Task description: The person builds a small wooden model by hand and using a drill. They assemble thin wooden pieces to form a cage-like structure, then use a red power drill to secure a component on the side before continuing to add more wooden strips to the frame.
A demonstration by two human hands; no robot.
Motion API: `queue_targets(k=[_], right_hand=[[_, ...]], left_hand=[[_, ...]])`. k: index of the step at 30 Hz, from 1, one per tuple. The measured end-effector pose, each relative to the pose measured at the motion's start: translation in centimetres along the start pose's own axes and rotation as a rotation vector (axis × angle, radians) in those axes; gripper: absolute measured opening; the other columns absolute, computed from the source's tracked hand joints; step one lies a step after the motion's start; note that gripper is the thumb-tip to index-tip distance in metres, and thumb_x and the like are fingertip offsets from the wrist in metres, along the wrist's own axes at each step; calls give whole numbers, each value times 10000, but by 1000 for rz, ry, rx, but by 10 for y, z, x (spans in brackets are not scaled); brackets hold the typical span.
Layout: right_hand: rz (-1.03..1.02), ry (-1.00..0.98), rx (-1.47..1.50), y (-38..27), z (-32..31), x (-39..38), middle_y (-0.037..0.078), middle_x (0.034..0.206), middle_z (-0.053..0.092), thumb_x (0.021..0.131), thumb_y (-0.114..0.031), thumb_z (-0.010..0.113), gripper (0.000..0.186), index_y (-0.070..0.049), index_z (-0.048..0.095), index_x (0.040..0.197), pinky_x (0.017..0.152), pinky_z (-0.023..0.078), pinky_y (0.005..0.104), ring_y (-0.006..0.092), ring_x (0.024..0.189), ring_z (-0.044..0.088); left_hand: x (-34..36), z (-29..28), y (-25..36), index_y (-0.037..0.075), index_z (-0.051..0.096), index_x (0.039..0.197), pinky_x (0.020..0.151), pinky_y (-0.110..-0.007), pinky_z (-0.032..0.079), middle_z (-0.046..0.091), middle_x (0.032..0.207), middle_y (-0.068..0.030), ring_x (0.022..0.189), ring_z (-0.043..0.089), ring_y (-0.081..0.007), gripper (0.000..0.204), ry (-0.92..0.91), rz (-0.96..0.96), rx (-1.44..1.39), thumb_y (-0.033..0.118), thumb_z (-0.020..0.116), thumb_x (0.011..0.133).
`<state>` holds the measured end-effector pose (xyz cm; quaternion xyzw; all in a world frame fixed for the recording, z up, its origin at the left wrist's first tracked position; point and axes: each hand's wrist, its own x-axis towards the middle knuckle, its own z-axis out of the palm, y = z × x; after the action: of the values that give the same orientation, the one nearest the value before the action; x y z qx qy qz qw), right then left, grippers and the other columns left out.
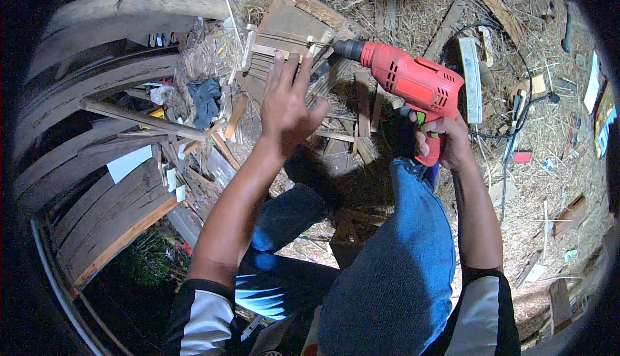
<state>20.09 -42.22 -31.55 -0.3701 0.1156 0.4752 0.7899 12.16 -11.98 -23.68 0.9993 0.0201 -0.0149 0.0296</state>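
A red power drill [413, 80] with a black chuck sits in my right hand [450, 140], whose fingers wrap round its grip near a green trigger. The chuck points left toward a small wooden frame of thin slats [274, 50] on a wooden board [274, 17]. Over the near side of the slats, my left hand [289, 98] lies with fingers stretched out and thumb apart. Whether its fingertips press on the wood I cannot tell. The tip of the drill, by the frame's right end, is too small to make out.
A black cord [526, 65] loops at the right. Wood offcuts [471, 78] and shavings litter the ground. A dark cloth [205, 101] lies left of my left hand, beside a plank wall [97, 207]. My jeans-clad knee [403, 227] rises below the drill.
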Motion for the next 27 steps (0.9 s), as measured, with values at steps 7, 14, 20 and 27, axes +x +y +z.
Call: queue_targets(k=[7,14,20,27], right_hand=[[11,-29,37,2,-7,1,170,975,663,741,-57,593,560,38,517,1288,448,488,345,224,494,566],[52,-20,-8,-3,-4,0,161,965,660,744,-71,598,540,47,524,1265,449,488,344,217,493,565],[-10,-19,26,0,-4,1,166,960,657,743,-80,602,533,50,525,1255,443,484,342,219,490,568],[5,8,-34,2,-3,-1,145,853,660,733,-107,617,521,76,569,1219,426,479,347,212,465,570]], left_hand=[[0,0,0,-33,520,1438,1172,-549,353,491,1460,-324,1379,430,-539,791,3,0,-5,261,758,744],[1,-1,1,-35,540,1415,1153,-570,368,503,1446,-330,1366,446,-544,756,8,-5,-7,251,754,748],[2,-3,2,-24,514,1442,1156,-568,363,493,1463,-318,1365,442,-551,791,-13,-11,-9,251,764,744],[0,-7,3,-38,484,1462,1174,-566,339,470,1481,-327,1386,413,-556,817,-1,-7,-27,249,757,748]])
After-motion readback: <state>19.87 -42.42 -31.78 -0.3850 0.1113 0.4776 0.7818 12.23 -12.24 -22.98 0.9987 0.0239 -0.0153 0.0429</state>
